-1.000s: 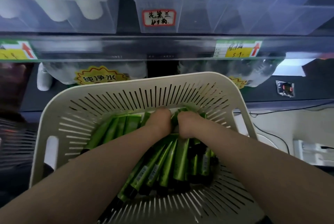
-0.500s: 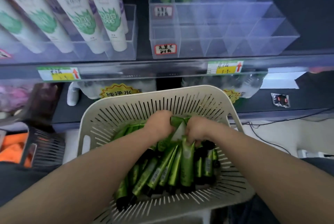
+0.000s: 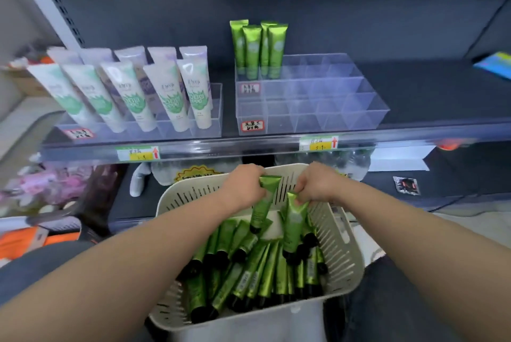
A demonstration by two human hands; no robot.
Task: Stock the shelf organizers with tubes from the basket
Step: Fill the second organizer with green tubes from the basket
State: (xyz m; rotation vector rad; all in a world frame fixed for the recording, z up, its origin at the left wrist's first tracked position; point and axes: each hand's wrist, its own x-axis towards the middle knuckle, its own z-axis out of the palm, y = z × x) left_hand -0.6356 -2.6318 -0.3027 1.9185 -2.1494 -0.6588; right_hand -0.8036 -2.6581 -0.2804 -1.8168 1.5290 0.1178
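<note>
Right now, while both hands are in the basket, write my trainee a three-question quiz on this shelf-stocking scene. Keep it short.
1. True or false: the left hand grips the left tube and the right hand grips the right tube.
2. Pick one: the standing green tubes occupy which part of the clear organizer? A) back-left compartments B) front row C) right end
3. Fill in: the loose tubes piled in the basket have ___ caps.

Key: 1 true; 2 A; 3 black.
</note>
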